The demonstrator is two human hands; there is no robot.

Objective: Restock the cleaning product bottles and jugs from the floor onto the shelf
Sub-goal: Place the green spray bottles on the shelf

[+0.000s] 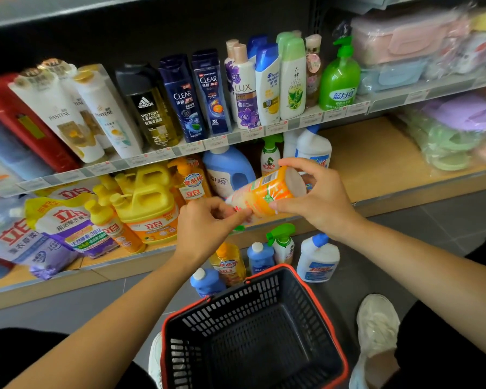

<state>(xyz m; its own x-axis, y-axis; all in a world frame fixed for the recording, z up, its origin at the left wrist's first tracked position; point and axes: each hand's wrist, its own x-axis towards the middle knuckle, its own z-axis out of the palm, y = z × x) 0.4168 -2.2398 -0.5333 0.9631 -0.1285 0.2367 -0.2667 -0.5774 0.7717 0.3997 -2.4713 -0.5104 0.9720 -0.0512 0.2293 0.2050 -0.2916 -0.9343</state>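
Two hands are engaged on one orange bottle [267,189], which is held in the air just in front of the lower shelf [376,161], above the floor stock and not yet set down. The base end is gripped by the right hand [320,197], thumb over the top and fingers curled beneath. The narrow neck end is pinched by the left hand [205,223], fingertips closed round it so that the cap cannot be made out. A hold at both ends is best read as a turning hold: the bottle is lying over and must be stood upright, label out, before it can be slotted in.

Now the orientation. The long axis is laid almost level, running from lower left to upper right across the view. The pale round base is pointed right and a little up, towards the bare wooden stretch of the shelf. The neck is pointed left and slightly down, towards the yellow jugs [146,203]. The barcode side is turned upward, so the front label is judged to be facing down or away.

Five containers are counted on the floor between the shelf and the basket [253,327]: a yellow bottle [226,262], a small blue bottle [260,256], a blue bottle with a white cap [206,282], a green trigger spray [282,242] and a white bottle [317,258]. They are grouped close to the shelf foot, presumably so that each can be reached without shifting position.
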